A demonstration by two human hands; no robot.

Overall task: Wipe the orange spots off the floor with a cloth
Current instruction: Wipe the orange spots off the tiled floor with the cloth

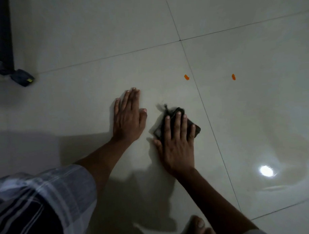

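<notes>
Head view: right hand (177,142) presses cloth (194,126) near two orange spots (186,77).

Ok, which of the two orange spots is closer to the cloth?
The left orange spot, just left of the tile joint above the cloth. The right orange spot lies across that joint, farther away.

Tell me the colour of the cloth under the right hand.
Black or very dark, in the head view: cloth.

Likely home interior: glossy pale tiled floor (234,17) with grout lines, dark furniture leg (0,34) at 10 o'clock.
</notes>
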